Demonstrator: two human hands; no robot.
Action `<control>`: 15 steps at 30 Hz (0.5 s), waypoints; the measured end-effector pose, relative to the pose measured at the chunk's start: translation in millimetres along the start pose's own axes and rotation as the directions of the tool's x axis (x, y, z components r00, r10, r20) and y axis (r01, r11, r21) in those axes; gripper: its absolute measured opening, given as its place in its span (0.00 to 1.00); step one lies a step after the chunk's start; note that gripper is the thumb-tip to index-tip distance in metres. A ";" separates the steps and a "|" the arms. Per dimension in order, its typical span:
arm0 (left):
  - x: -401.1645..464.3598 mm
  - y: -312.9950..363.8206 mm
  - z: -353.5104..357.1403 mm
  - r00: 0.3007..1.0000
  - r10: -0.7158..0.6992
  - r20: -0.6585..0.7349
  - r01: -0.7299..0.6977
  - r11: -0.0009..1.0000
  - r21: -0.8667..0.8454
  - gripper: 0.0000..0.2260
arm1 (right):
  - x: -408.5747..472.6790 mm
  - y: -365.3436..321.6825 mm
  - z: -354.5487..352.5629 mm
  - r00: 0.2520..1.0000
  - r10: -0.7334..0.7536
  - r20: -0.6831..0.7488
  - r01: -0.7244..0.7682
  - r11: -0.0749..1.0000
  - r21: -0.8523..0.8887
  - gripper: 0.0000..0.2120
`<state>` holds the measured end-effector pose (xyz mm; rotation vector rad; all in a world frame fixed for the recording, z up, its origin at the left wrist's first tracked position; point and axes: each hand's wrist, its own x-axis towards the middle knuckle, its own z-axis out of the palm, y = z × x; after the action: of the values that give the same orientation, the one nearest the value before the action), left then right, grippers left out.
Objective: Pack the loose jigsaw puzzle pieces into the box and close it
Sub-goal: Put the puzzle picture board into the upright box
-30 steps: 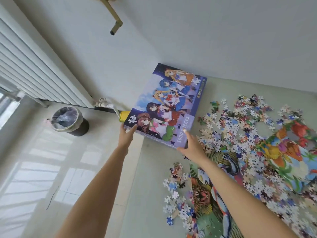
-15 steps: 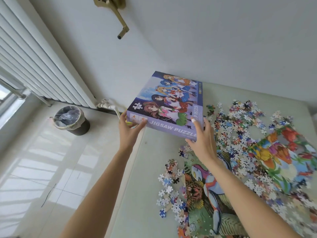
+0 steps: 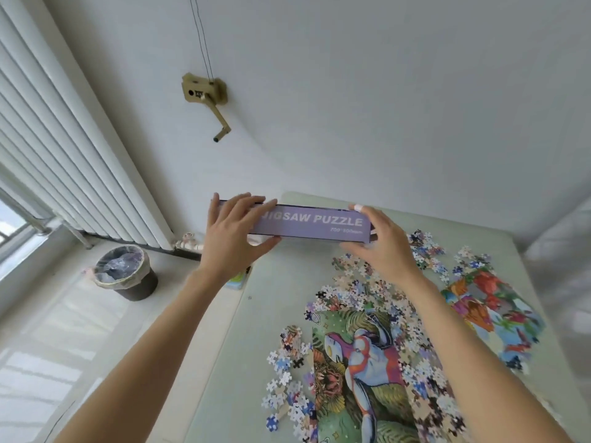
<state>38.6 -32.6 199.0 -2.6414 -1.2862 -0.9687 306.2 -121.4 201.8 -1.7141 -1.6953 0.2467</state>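
Lavender cardboard faces the camera: the box (image 3: 315, 226) is held up edge-on above the far left corner of the surface (image 3: 275, 314), so only its narrow side panel shows, printed "JIGSAW PUZZLE" in pale letters. Its long axis runs left to right, nearly level, dipping slightly toward the right. Its lid is on.

Each end is held by a hand. At the left end, the left hand (image 3: 232, 238) has its grip closed on the box, fingers spread over the top edge and thumb under the bottom edge. At the right end, the right hand (image 3: 380, 241) has its grip closed likewise, fingers over the top corner and thumb beneath.

Below and to the right of the box, loose puzzle pieces (image 3: 358, 282) lie scattered over the pale green surface. Among them sit two assembled sections: a green one (image 3: 358, 362) showing a figure and a tiger, nearer the camera, and a red and orange one (image 3: 489, 302) further right.

Left of the surface, on the tiled floor, stands a dark waste bin (image 3: 126, 273) with a plastic liner, below a white radiator (image 3: 64, 155). A brass-coloured crank handle (image 3: 208, 100) is fixed to the white wall behind.
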 end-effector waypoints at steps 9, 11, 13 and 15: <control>56.2 17.2 -23.1 0.982 0.167 0.092 -0.171 0.985 0.036 0.17 | 17.1 4.2 -20.9 0.999 0.039 0.012 -0.040 0.998 0.055 0.31; 64.2 17.7 -23.5 0.956 0.268 0.119 -0.280 0.955 0.096 0.18 | 20.4 4.3 -24.0 0.999 0.049 0.023 -0.050 0.997 0.061 0.31; 72.0 17.4 -22.6 0.916 0.357 0.185 -0.383 0.913 0.137 0.20 | 22.9 5.7 -27.6 0.997 0.058 0.052 -0.060 0.997 0.051 0.32; 79.4 14.8 -21.1 0.869 0.450 0.203 -0.485 0.856 0.179 0.21 | 25.9 7.4 -30.3 0.996 0.060 0.073 -0.062 0.998 0.029 0.32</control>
<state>74.8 6.5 263.2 -2.6873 -0.6514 -0.5185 333.2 -106.7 228.4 -1.7544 -1.6831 0.3655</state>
